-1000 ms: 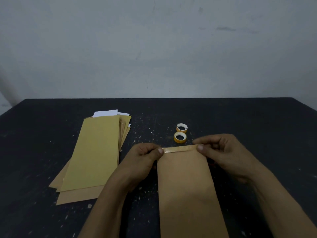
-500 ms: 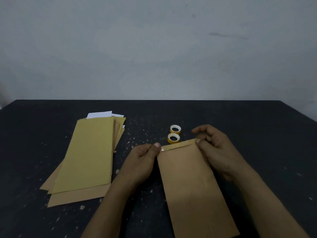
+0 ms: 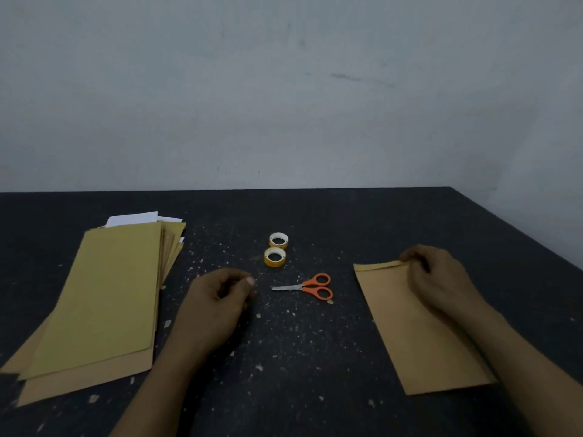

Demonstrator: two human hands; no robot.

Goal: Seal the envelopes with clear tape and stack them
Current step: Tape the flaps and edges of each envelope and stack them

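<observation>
Envelope [image 3: 402, 326] looks light, thin and floppy, best held at its top corner, where the right hand [image 3: 441, 279] pinches it; the left hand [image 3: 217, 299] hangs loosely curled, empty.

Light: we see it dim, cool and even.
Shadows: only faint, soft ones on the black speckled tabletop [image 3: 315, 342].
Sharpness: we find everything slightly soft and grainy.
</observation>
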